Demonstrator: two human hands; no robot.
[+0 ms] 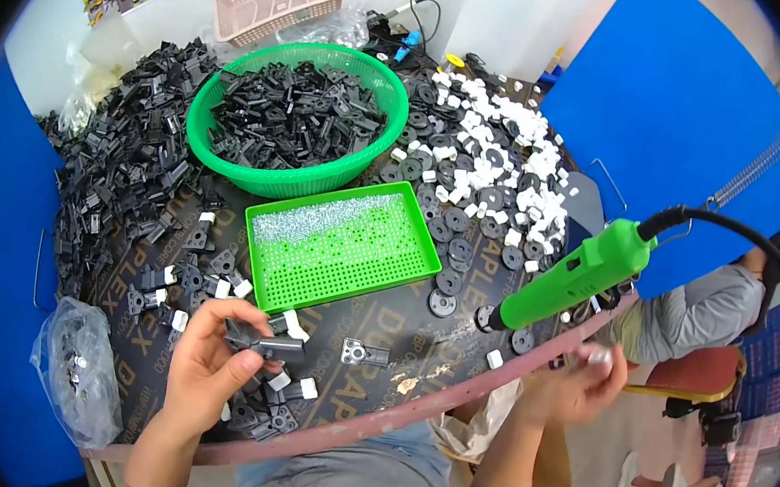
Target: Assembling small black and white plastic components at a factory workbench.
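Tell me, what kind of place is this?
Probably a small-parts assembly workshop: the left hand holds a black part, a corded green tool is nearby, and a green basket is heaped with black pieces.

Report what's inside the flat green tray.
The flat green tray holds many small silvery pieces, heaped toward its far side; its perforated bottom shows nearer the person. The bottom beneath the heap, and any pieces buried there, cannot be seen.
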